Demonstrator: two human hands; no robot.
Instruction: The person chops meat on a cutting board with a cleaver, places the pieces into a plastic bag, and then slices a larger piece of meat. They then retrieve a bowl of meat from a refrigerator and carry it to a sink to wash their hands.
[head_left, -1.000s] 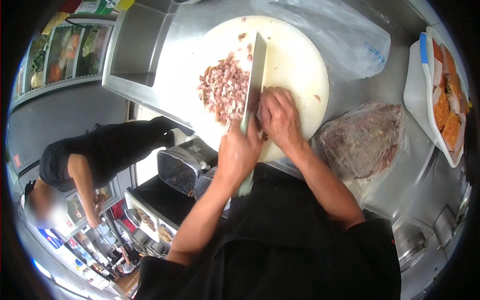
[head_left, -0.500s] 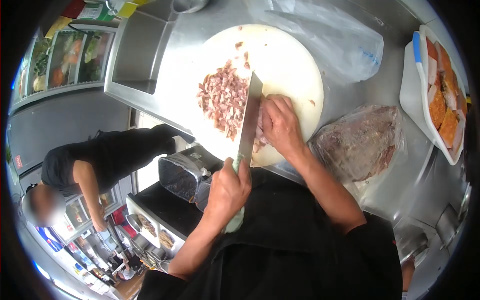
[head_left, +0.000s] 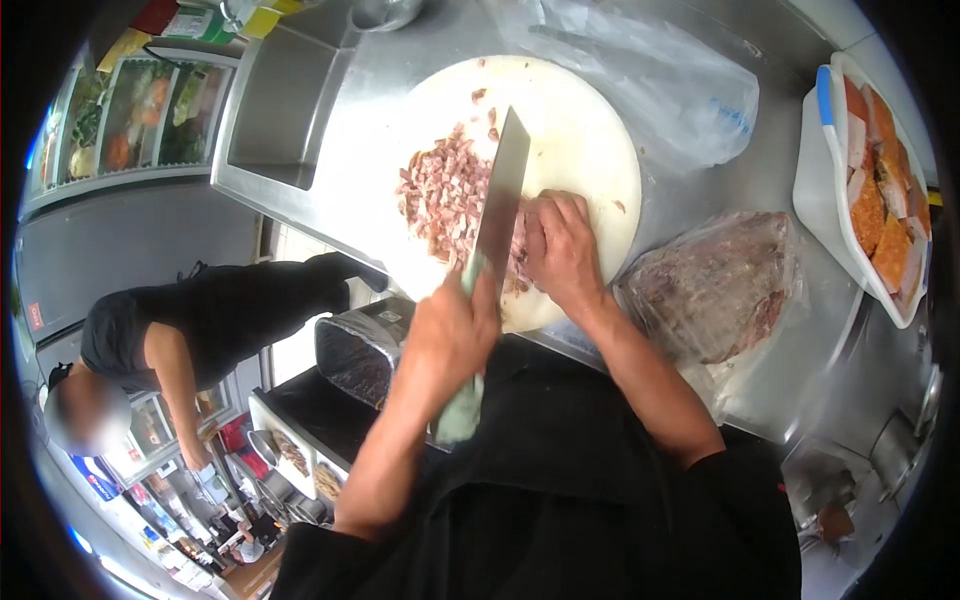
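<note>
My left hand [head_left: 452, 325] is wrapped round the pale green handle of a cleaver [head_left: 502, 185]. The blade reaches over a round white chopping board [head_left: 590, 110], between a heap of diced meat [head_left: 440, 190] and my right hand [head_left: 565, 245]. Curled fingers of that right hand press on a piece of meat [head_left: 519, 250] just right of the blade, mostly hidden by the hand and the cleaver. A few small scraps lie loose on the board's far part.
To the right lies a large piece of meat in clear plastic [head_left: 710, 285]. Beyond it stands a white tub of browned meat slabs [head_left: 885, 215]. A clear plastic bag [head_left: 690, 100] rests behind the board. A sink [head_left: 285, 110], a lined bin [head_left: 355, 355] and another person [head_left: 220, 315] are leftward.
My left hand and the cleaver have moved forward, away from my body, and the blade reaches farther over the board. My right hand stays nearly in place on the meat.
</note>
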